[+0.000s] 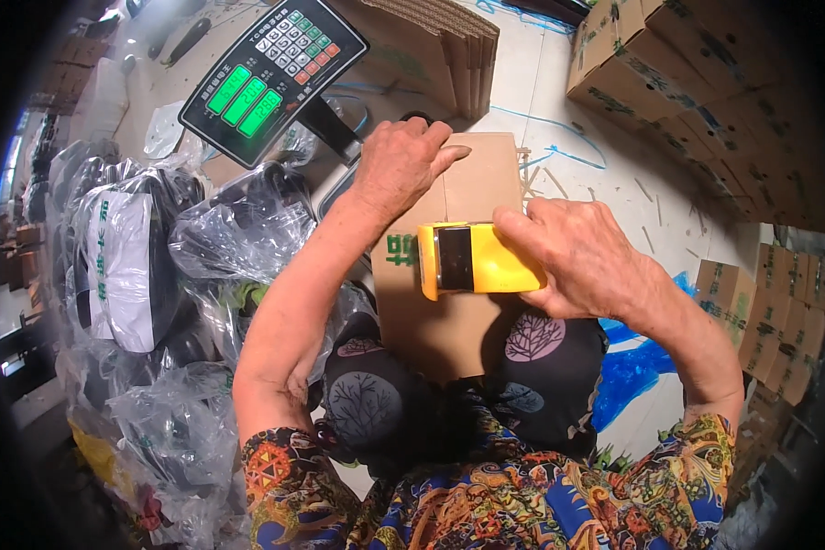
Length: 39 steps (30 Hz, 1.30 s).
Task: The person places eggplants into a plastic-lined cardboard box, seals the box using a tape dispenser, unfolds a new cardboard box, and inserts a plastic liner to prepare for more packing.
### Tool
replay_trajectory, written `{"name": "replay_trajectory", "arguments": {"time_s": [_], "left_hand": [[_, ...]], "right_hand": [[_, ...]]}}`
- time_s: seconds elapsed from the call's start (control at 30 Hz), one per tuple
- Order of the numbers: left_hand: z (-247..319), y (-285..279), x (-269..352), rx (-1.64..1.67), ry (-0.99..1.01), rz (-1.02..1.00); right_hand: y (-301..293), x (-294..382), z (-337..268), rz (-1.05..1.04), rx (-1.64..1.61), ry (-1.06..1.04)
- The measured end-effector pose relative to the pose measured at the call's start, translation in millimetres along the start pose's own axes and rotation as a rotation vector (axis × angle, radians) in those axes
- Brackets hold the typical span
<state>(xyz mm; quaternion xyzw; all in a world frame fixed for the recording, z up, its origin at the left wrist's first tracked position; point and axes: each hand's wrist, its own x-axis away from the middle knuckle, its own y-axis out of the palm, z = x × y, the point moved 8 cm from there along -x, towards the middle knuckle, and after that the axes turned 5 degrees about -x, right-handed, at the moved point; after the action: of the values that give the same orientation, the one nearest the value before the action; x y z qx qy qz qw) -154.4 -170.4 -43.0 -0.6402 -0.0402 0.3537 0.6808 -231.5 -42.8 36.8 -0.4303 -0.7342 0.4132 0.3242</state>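
A cardboard carton (481, 175) with green printing lies before me, its near end between my knees. My right hand (577, 258) is closed around a yellow plastic hand-held tool (505, 258) with a dark band, which looks like a packing-tape dispenser. This tool is held sideways over the carton's top, across its middle. Toward the carton's far left side, my left hand (402, 161) rests with bent fingers and the thumb extended over the top. Whether its fingertips grip an edge is hidden.
An electronic scale display (275, 75) with lit green readouts stands at upper left. Flattened cartons (412, 62) lean beyond it. Plastic bags of dark produce (127, 261) crowd the left. Packed cartons (687, 89) are stacked at right. Blue plastic (629, 378) lies beside my right knee.
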Motion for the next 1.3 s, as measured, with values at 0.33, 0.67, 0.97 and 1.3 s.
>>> {"name": "replay_trajectory", "arguments": {"time_s": [0.33,0.67,0.97,1.3], "left_hand": [[-8.7,-2.2,7.1,0.050,-0.033,0.004],[-31.1,-27.1,29.6,0.335,-0.290,0.225],[-19.4,142.3,225.7,1.488,-1.129,-0.197],[-3.5,150.1,159.0,1.817,-1.212,-0.280]], "right_hand": [[8.9,71.4,78.2,0.086,-0.027,0.112],[78.9,88.9,129.0,0.163,-0.301,0.166],[86.7,85.7,122.3,0.249,-0.252,0.171],[10.7,56.7,53.0,0.172,-0.159,0.264]]}}
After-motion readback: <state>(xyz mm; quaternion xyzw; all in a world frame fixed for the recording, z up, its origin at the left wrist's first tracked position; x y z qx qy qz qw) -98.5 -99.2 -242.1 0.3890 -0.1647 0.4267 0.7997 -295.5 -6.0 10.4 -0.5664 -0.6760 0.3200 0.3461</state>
